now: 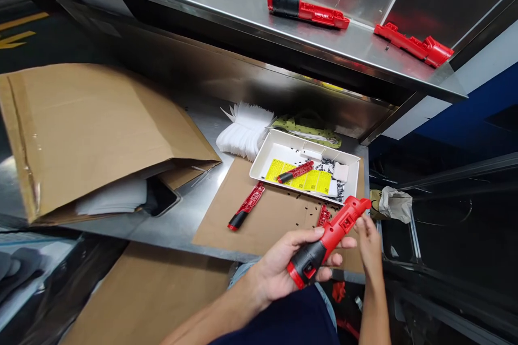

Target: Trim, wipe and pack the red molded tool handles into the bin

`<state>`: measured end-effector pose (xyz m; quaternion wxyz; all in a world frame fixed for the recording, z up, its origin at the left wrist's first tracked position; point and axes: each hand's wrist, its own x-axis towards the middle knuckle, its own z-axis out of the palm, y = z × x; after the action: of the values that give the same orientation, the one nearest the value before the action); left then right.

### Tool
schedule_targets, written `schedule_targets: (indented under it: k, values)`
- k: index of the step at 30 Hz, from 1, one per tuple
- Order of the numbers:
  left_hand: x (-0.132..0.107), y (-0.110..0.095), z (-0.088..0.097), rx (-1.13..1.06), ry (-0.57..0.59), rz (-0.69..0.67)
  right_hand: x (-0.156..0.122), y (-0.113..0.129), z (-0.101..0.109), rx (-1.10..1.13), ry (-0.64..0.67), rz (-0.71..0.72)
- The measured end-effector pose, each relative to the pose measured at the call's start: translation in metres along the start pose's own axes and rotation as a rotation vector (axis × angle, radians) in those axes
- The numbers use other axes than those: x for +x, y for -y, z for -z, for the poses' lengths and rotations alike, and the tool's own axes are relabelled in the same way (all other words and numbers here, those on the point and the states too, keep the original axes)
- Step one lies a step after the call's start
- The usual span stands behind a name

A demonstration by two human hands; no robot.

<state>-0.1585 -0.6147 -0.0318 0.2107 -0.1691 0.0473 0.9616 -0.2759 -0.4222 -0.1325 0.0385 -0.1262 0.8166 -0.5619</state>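
Note:
My left hand (277,266) is closed round a red and black plastic tool housing (335,230), tilted with its black grip end towards me. Its thumb lies along the top and its fingers wrap underneath. At the housing's red far end, the curled fingers of my right hand (370,245) pinch the edge; the fingertips are partly hidden. Beneath the held piece, a red part (324,215) lies on the cardboard sheet (279,226), partly covered. A red and black housing half (246,207) rests farther left. Small black pieces are scattered near the white tray (263,159).
The tray holds yellow label sheets (319,181), another housing half (296,171) and small black pieces. Behind it are stacked white sheets (246,129). A large cardboard box (101,113) stands left. Two housing parts (285,0) (416,45) lie on the raised metal shelf (226,2).

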Motion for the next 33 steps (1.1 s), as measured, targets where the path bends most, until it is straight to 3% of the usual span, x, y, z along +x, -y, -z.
schedule_targets:
  k: [5,7,10,12,15,17,19,21,26,29,33]
  values:
    - [0.005,-0.003,0.011,0.045,0.078,0.126,0.015,0.058,0.021,0.408,0.262,-0.175]
    - [0.004,-0.007,0.012,0.017,0.058,0.086,0.017,0.07,0.018,0.46,0.239,-0.252]
    - [0.001,-0.009,0.013,0.019,0.055,-0.116,0.011,0.072,-0.002,0.577,0.042,-0.383]
    - [0.003,-0.006,0.014,0.134,0.094,-0.322,-0.002,0.071,-0.023,0.7,-0.036,-0.473]
    - [0.013,0.0,0.017,0.449,0.032,-0.684,-0.032,0.073,-0.048,0.788,0.043,-0.58]
    - [0.019,0.001,0.017,0.578,-0.083,-0.792,-0.053,0.075,-0.049,0.719,0.21,-0.617]
    - [0.021,-0.004,0.015,0.587,-0.138,-0.734,-0.065,0.075,-0.035,0.548,0.378,-0.599]
    - [0.018,-0.011,0.013,0.567,-0.116,-0.582,-0.063,0.076,-0.01,0.342,0.442,-0.492]
    - [0.003,-0.02,0.016,0.544,-0.033,-0.141,-0.017,0.109,0.045,0.022,0.279,0.037]
    - [0.002,-0.019,0.022,0.531,0.022,0.025,0.007,0.139,0.048,-0.141,0.399,0.216]
    - [0.003,-0.017,0.018,0.566,0.074,0.12,0.019,0.16,0.034,-0.264,0.634,0.227]
